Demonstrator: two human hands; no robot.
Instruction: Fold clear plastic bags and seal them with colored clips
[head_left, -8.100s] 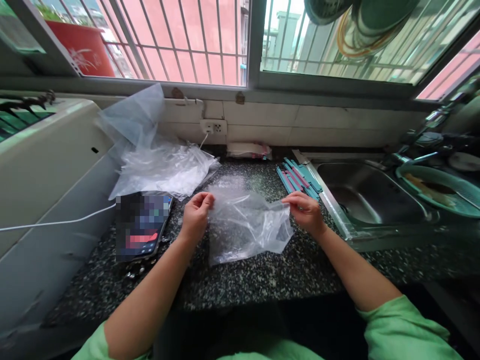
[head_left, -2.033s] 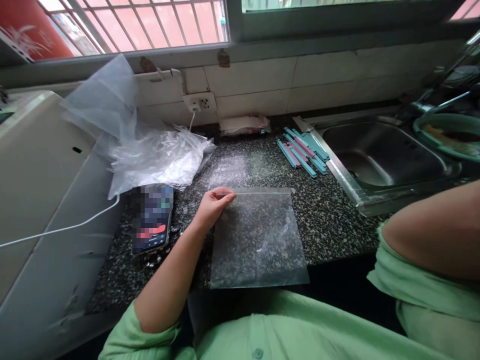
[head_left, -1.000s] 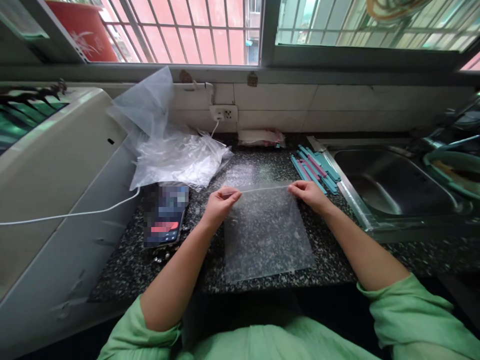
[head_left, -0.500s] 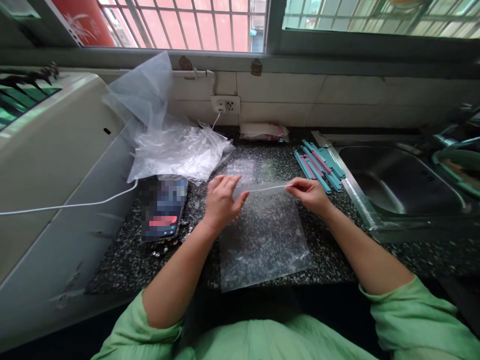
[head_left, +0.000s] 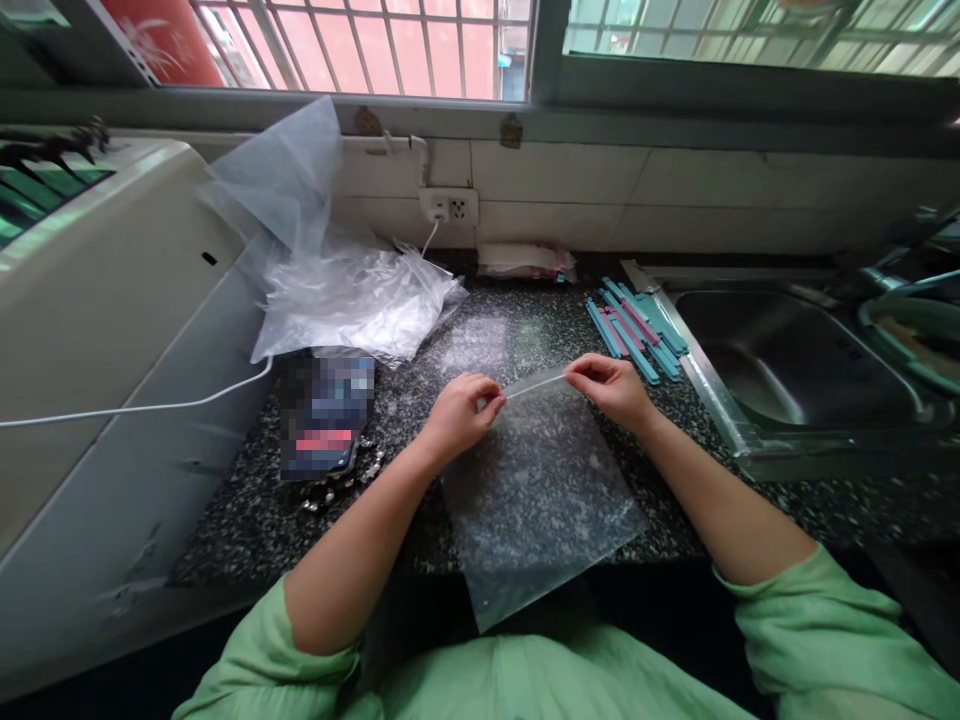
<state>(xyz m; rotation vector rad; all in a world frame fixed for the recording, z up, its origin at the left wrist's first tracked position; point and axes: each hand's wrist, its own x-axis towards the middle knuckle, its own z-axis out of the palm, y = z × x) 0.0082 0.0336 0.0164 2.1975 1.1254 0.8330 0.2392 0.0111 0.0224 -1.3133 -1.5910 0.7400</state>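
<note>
A clear plastic bag (head_left: 547, 490) with a white strip along its top edge hangs between my hands over the counter. My left hand (head_left: 466, 412) is closed on the top left corner, thumb and fingers pinched together. At the top right corner my right hand (head_left: 609, 388) pinches the same edge between thumb and fingertips. The bag's lower end slants past the front edge of the counter. Just beyond my right hand lies a pile of teal and purple plastic strips (head_left: 637, 330), which look like bag sealing clips.
A heap of clear plastic bags (head_left: 352, 300) lies at the back left, with a phone (head_left: 330, 415) in front of it. A wrapped packet (head_left: 525, 262) rests against the tiled wall. The steel sink (head_left: 810, 355) is on the right. A white cable (head_left: 150, 409) crosses at left.
My left hand has closed its fingers on the bag's top left corner and shifted right. The bag has tilted, its lower left corner coming nearer to me. My right hand keeps its pinch.
</note>
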